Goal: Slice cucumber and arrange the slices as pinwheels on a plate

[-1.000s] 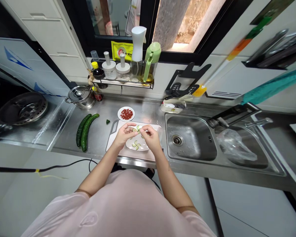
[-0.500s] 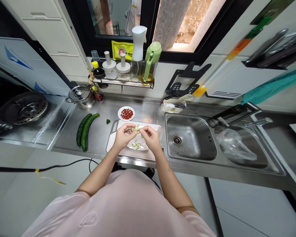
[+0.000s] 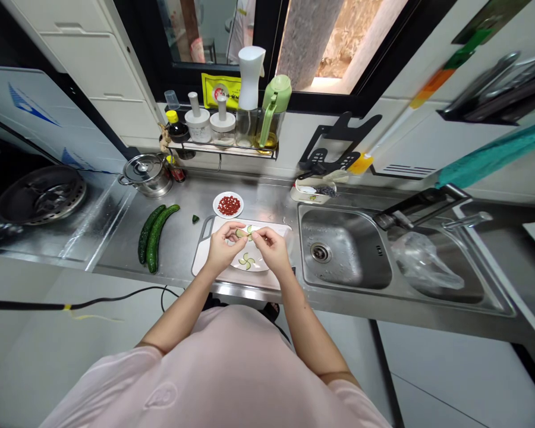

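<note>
My left hand (image 3: 223, 245) and my right hand (image 3: 273, 245) meet above a white plate (image 3: 264, 264), thumbs and fingertips pinched close together. Between the fingertips are thin pieces of cucumber (image 3: 249, 232), partly hidden by the fingers; which piece belongs to which hand is hard to see. On the near part of the plate, several curved cucumber slices (image 3: 246, 261) form a pinwheel. Under the plate lies a white cutting board (image 3: 200, 255) with a grey handle. Two whole cucumbers (image 3: 157, 238) rest side by side on the counter to the left, and a small cucumber end (image 3: 195, 219) lies nearer the board.
A small white dish of red bits (image 3: 229, 205) stands behind the board. The sink (image 3: 343, 249) is at the right, with a clear plastic bag (image 3: 428, 261) in its second basin. A lidded pot (image 3: 147, 175) and a frying pan (image 3: 40, 193) are at the left, below a condiment rack (image 3: 223, 148).
Almost nothing differs. My fingertips have shifted very slightly over the plate, still pinched together; the pinwheel and the other items stay in place.
</note>
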Demonstrator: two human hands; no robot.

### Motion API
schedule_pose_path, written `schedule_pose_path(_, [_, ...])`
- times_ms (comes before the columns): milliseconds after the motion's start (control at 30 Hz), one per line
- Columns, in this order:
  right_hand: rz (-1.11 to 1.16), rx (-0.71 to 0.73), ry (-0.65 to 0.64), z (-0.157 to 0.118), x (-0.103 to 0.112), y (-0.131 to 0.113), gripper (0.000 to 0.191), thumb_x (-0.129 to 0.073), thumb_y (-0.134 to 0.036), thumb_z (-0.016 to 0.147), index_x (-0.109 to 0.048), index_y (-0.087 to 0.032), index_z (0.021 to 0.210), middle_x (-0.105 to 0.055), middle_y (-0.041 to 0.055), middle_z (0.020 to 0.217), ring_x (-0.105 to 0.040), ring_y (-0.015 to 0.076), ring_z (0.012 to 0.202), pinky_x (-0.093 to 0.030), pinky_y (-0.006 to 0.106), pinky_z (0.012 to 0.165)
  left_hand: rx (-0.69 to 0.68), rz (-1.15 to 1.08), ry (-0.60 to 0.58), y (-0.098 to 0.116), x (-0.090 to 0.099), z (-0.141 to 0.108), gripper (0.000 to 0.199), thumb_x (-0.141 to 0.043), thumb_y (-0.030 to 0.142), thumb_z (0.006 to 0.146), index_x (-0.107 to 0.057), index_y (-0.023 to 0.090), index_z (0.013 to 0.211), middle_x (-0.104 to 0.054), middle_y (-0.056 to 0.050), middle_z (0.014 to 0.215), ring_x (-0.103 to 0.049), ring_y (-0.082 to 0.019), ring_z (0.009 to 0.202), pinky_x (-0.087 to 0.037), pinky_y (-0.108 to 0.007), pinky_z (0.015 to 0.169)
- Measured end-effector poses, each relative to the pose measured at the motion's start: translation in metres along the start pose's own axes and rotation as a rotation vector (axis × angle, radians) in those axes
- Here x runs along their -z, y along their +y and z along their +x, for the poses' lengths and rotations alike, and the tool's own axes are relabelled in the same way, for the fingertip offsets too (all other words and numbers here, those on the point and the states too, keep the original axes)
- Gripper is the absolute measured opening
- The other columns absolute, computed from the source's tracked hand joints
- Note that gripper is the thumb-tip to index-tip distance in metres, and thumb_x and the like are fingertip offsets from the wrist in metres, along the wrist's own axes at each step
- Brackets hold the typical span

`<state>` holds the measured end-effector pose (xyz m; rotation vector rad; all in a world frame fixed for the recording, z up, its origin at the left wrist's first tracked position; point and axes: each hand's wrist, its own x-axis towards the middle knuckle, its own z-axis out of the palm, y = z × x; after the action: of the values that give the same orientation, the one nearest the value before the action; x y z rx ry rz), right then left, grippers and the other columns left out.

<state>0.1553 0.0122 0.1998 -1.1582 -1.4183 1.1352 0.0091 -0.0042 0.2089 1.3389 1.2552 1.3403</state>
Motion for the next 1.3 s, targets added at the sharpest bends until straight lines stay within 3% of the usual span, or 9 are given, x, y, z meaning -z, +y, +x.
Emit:
schedule_pose_path(600, [-0.057, 0.017, -0.001, 0.001, -0.002, 0.007, 0.023, -0.057, -0.04, 0.079, -0.061, -0.018, 0.074, -0.061, 0.0016, 0.074, -0.054, 0.013, 0.068, -0.041, 0.024, 0.061, 0.023, -0.02, 0.011, -0.006, -0.001, -0.001, 0.028, -0.066, 0.024, 0.071, -0.058, 0.017, 0.097, -0.066, -0.002, 0.078, -0.056, -0.009, 0.065, -0.041, -0.022, 0.063])
schedule_pose_path(833, [-0.073, 0.023, -0.004, 0.007, -0.003, 0.022, 0.024, -0.056, -0.04, 0.08, -0.061, -0.017, 0.074, -0.062, 0.0014, 0.075, -0.053, 0.0125, 0.067, -0.041, 0.023, 0.061, 0.071, -0.02, -0.02, -0.019, 0.001, 0.002, 0.032, -0.067, 0.025, 0.07, -0.058, 0.016, 0.1, -0.065, -0.002, 0.077, -0.057, -0.009, 0.066, -0.041, -0.021, 0.064])
schedule_pose_path(1000, [-0.2, -0.004, -0.058, 0.016, -0.004, 0.049, 0.027, -0.052, -0.042, 0.08, -0.062, -0.017, 0.076, -0.062, 0.0005, 0.073, -0.052, 0.0116, 0.064, -0.04, 0.023, 0.062, 0.135, 0.071, -0.015, -0.046, 0.007, 0.005, 0.031, -0.066, 0.031, 0.071, -0.063, 0.016, 0.098, -0.059, 0.002, 0.065, -0.05, -0.007, 0.055, -0.039, -0.02, 0.056])
schedule_pose_path(1167, [-0.381, -0.071, -0.168, 0.025, -0.01, 0.079, 0.024, -0.051, -0.038, 0.08, -0.064, -0.018, 0.079, -0.063, -0.0004, 0.073, -0.053, 0.0121, 0.065, -0.038, 0.022, 0.062, 0.166, 0.283, 0.002, -0.086, 0.017, 0.005, 0.024, -0.064, 0.032, 0.071, -0.068, 0.017, 0.089, -0.064, -0.002, 0.074, -0.052, -0.009, 0.061, -0.042, -0.021, 0.061])
schedule_pose_path(1300, [-0.551, -0.088, -0.25, 0.031, -0.017, 0.099, 0.021, -0.051, -0.032, 0.081, -0.066, -0.018, 0.08, -0.063, 0.0005, 0.072, -0.053, 0.0123, 0.066, -0.036, 0.021, 0.063, 0.221, 0.418, -0.012, -0.112, 0.02, 0.004, 0.022, -0.063, 0.031, 0.072, -0.069, 0.017, 0.088, -0.063, -0.001, 0.069, -0.053, -0.011, 0.061, -0.042, -0.022, 0.063])
